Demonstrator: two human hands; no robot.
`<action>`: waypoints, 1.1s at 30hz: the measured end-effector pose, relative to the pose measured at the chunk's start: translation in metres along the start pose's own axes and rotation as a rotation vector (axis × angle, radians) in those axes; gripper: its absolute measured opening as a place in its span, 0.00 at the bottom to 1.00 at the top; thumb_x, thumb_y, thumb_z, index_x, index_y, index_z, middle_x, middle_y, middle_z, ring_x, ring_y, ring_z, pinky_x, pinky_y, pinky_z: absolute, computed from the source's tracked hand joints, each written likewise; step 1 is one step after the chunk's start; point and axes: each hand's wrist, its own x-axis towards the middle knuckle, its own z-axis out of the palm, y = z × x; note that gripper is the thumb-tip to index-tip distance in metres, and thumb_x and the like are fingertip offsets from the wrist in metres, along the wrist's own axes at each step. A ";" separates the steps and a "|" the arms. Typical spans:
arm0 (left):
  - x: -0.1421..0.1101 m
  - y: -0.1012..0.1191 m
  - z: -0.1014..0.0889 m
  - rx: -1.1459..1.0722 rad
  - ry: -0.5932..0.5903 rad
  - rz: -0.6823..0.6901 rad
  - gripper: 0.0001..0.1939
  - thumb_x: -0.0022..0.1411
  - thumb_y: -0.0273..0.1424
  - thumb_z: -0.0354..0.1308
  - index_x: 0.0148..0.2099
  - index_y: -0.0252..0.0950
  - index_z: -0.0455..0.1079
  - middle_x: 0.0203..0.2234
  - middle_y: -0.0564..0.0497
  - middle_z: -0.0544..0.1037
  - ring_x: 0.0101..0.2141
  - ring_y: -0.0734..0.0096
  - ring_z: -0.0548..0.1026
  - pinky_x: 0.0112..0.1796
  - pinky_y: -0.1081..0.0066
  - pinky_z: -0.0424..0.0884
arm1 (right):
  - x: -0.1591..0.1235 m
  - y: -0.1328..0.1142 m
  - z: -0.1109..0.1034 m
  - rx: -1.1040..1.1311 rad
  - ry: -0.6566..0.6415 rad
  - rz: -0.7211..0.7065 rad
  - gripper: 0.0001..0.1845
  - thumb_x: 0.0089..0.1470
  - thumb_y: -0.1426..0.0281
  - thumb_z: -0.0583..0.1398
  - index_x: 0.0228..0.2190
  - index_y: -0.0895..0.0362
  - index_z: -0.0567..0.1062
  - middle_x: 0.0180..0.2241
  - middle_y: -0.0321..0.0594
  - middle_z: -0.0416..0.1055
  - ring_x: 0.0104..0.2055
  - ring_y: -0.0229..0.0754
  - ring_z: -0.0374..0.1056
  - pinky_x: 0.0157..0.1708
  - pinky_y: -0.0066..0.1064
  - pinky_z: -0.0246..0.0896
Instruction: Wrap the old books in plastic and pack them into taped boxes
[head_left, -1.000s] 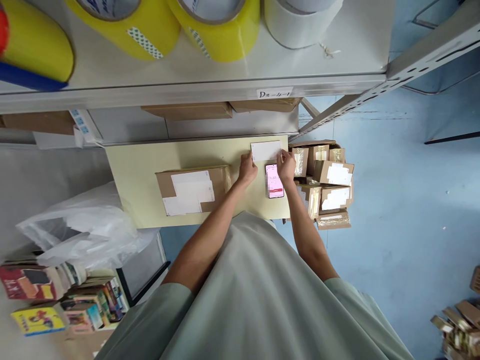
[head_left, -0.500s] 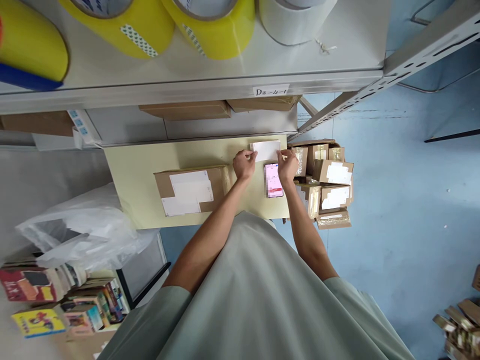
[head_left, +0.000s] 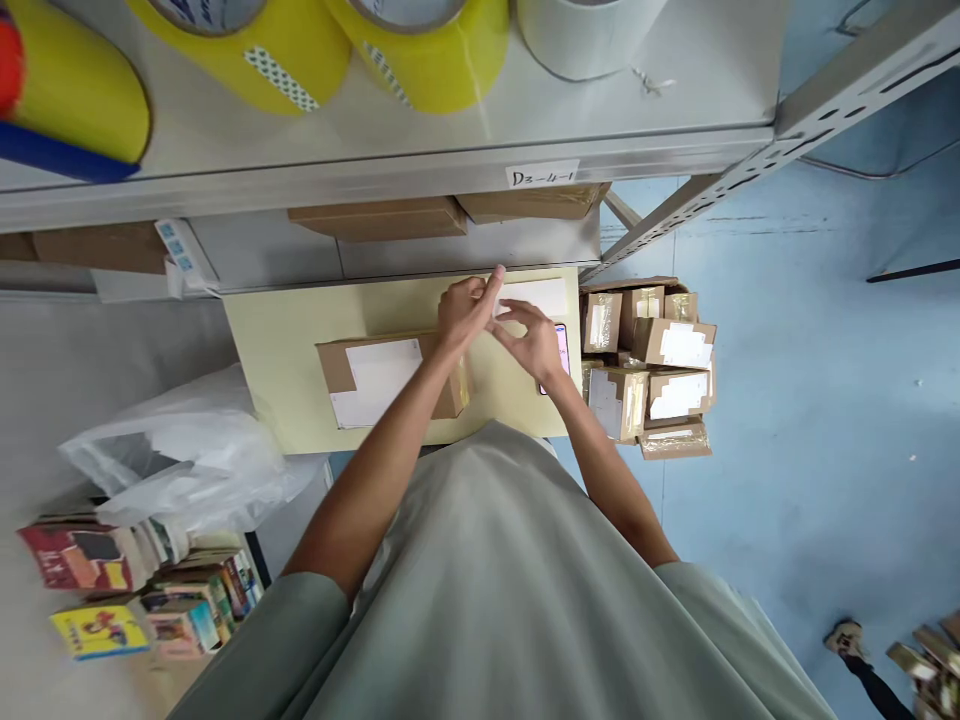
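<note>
Over the pale yellow table, my two hands are close together, their fingertips meeting or nearly so. My left hand has its fingers stretched toward the shelf. From the right, my right hand reaches across with thumb and fingers apart. A small white patch shows between them; whether it is held cannot be told. Just beyond my right hand lies a white paper slip, partly hidden by the fingers. The phone with a pink screen is partly covered by my right hand. Left of them rests a taped cardboard box with white labels.
A grey metal shelf with yellow tape rolls and a white roll overhangs the table's far side. Small cartons are piled at right. Plastic bags and books are at left. A person's foot shows lower right.
Both hands have let go of the paper slip's ends and come together at its left. The right hand moved left and now covers part of the phone. A foot has appeared lower right.
</note>
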 end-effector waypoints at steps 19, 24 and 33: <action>0.016 -0.034 -0.033 0.152 0.128 -0.149 0.15 0.75 0.38 0.60 0.46 0.37 0.86 0.39 0.46 0.90 0.44 0.58 0.85 0.50 0.65 0.74 | 0.089 0.033 0.022 -0.080 -0.116 0.694 0.34 0.77 0.55 0.62 0.18 0.53 0.72 0.18 0.36 0.77 0.14 0.32 0.69 0.25 0.21 0.71; 0.014 -0.036 -0.030 0.154 0.136 -0.166 0.14 0.75 0.37 0.61 0.46 0.36 0.86 0.43 0.44 0.90 0.45 0.56 0.85 0.52 0.64 0.75 | 0.090 0.032 0.023 -0.120 -0.100 0.697 0.34 0.76 0.55 0.63 0.17 0.52 0.72 0.18 0.38 0.78 0.16 0.35 0.73 0.30 0.22 0.75; 0.003 -0.023 -0.021 0.179 0.155 -0.133 0.13 0.77 0.35 0.59 0.42 0.40 0.84 0.46 0.40 0.89 0.50 0.50 0.85 0.53 0.59 0.74 | 0.085 0.033 0.029 -0.141 -0.053 0.671 0.32 0.76 0.53 0.63 0.19 0.51 0.73 0.19 0.39 0.79 0.20 0.38 0.77 0.31 0.22 0.75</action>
